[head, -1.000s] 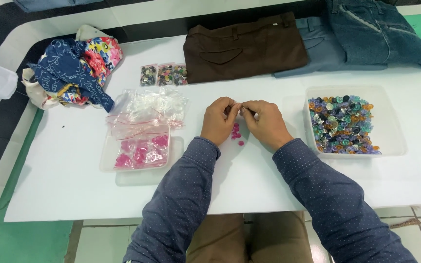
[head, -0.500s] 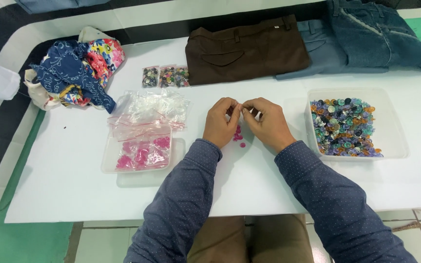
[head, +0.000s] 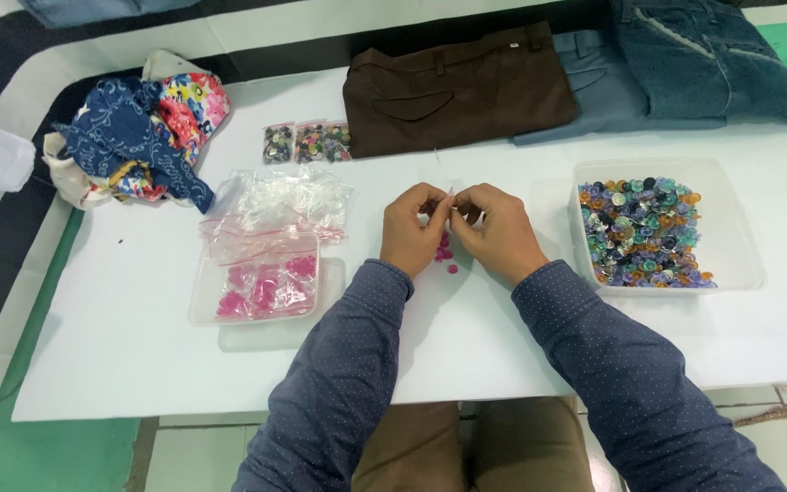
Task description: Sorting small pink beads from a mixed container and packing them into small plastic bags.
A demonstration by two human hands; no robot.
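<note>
Both of our hands meet at the middle of the white table (head: 138, 364): our left hand (head: 413, 230) and our right hand (head: 495, 232) have their fingertips pressed together around something too small to make out, perhaps a little clear bag. Just under them, between the two wrists, a few pink buttons (head: 446, 253) lie loose on the table.

To our left sits a clear shallow tray (head: 257, 284) with more pink buttons in it, and a heap of small clear bags (head: 289, 205) touches its far edge. To our right a deeper clear tub (head: 662, 228) is filled with mixed buttons in blue, green, orange and purple. Three small packets of buttons (head: 307, 143) lie near the brown trousers (head: 457, 87). Folded jeans (head: 685, 64) lie beside those, and a bundle of patterned cloth (head: 138, 137) sits at far left.
</note>
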